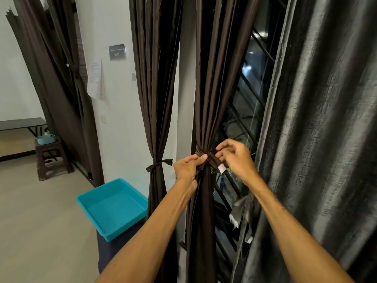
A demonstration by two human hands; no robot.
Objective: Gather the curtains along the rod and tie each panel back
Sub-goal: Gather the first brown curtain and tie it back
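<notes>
1. Middle brown curtain panel [206, 88]: bunched into a tight column of folds, hanging straight down.
2. Its tie-back [213, 159]: matching brown band round the bunch's waist, loose end with a white tag poking out right.
3. Left brown panel [157, 88]: already cinched, small bow [159, 163] at the waist.
4. Grey curtain [326, 119], far right: hangs loose.

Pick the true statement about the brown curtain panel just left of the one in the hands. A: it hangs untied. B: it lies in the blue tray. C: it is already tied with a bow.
C: a knotted tie cinches the left panel at mid-height.
</notes>
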